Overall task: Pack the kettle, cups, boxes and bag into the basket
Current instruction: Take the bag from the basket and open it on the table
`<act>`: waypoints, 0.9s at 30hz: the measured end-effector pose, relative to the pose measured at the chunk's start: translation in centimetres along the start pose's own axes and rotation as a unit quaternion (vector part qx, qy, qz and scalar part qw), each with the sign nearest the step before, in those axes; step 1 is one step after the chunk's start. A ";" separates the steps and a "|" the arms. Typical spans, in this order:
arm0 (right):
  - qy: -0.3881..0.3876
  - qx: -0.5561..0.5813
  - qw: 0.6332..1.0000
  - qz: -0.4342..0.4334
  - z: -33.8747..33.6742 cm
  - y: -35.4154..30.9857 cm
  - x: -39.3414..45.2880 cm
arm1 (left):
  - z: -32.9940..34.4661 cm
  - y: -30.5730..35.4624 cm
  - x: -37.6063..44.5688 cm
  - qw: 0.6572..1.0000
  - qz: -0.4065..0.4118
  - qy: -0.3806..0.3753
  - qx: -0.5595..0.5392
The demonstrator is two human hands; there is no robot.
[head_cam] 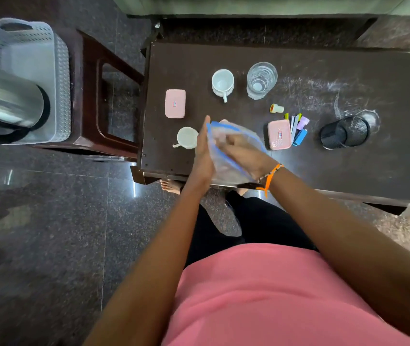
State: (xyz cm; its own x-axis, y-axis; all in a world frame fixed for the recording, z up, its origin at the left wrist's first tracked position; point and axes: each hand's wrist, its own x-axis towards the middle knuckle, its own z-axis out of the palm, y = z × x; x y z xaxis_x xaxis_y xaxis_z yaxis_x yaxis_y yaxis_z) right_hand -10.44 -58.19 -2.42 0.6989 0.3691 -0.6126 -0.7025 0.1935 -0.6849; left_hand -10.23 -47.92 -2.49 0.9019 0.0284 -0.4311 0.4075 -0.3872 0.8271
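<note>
Both hands meet over the near edge of the counter [348, 171]: the left hand [202, 152] lies flat against the clear, blue-edged bag [234, 156] while the right hand [244, 148] has its fingers closed on it, apparently flattening it for packing. The kettle [6, 96] already sits in the basket [59, 71] at far left. Two cups [222, 82] [186, 137] and two pink boxes [175, 103] [279, 134] wait on the counter, their small labels illegible.
</note>
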 end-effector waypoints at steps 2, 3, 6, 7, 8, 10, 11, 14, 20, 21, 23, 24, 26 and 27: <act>0.049 0.036 0.998 -0.004 -0.8 0.3 0.2 | 0.7 -0.5 0.9 0.997 -0.026 -0.028 -0.071; 0.058 0.061 0.996 0.000 -1.5 0.1 0.0 | 1.0 -0.5 0.9 0.993 -0.045 -0.034 -0.105; 0.018 0.177 0.984 0.008 -3.5 -0.4 -1.3 | 0.9 -1.2 1.1 0.971 -0.086 -0.054 -0.215; 0.014 0.198 0.980 0.002 -3.9 -0.5 -1.7 | 0.6 -1.5 1.0 0.977 -0.082 -0.038 -0.191; 0.015 0.212 0.977 -0.008 -4.1 -0.8 -2.2 | 0.2 -1.9 0.9 0.983 -0.086 -0.005 -0.161; 0.007 0.267 0.963 -0.041 -4.6 -1.2 -3.1 | -0.9 -2.7 1.0 0.980 -0.140 0.061 -0.131; -0.002 0.314 0.947 -0.063 -4.9 -1.3 -3.5 | -1.4 -3.3 1.0 0.973 -0.177 0.062 -0.135; -0.031 0.372 0.921 -0.109 -5.7 -1.7 -4.8 | -2.4 -4.4 1.3 0.964 -0.223 -0.072 -0.122; 0.056 0.084 0.994 -0.043 -7.8 -2.4 -5.5 | -2.0 -1.9 1.3 0.947 -0.125 -0.210 -0.211; 0.062 0.027 0.997 -0.045 -8.1 -2.5 -5.6 | -1.8 -1.6 1.3 0.957 -0.109 -0.199 -0.183; 0.052 -0.044 0.996 -0.061 -8.4 -2.7 -6.1 | -1.4 -1.3 1.3 0.970 -0.099 -0.159 -0.152; 0.056 -0.066 0.994 -0.070 -8.4 -2.9 -6.5 | -1.1 -1.2 1.2 0.972 -0.100 -0.146 -0.157; 0.083 -0.076 0.990 -0.082 -8.6 -3.1 -6.8 | -0.9 -1.0 1.0 0.967 -0.103 -0.143 -0.184; 0.068 -0.049 0.993 -0.081 -8.8 -3.2 -6.9 | -0.9 -0.9 0.9 0.965 -0.104 -0.144 -0.192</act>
State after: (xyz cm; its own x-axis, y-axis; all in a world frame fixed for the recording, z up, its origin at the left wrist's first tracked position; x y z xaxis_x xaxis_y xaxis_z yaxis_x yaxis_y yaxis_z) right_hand -11.83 -69.33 0.48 0.8176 0.2133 -0.5348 -0.5682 0.1489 -0.8093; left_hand -9.65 -46.73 -3.29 0.7404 -0.2104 -0.6384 0.6480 -0.0290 0.7611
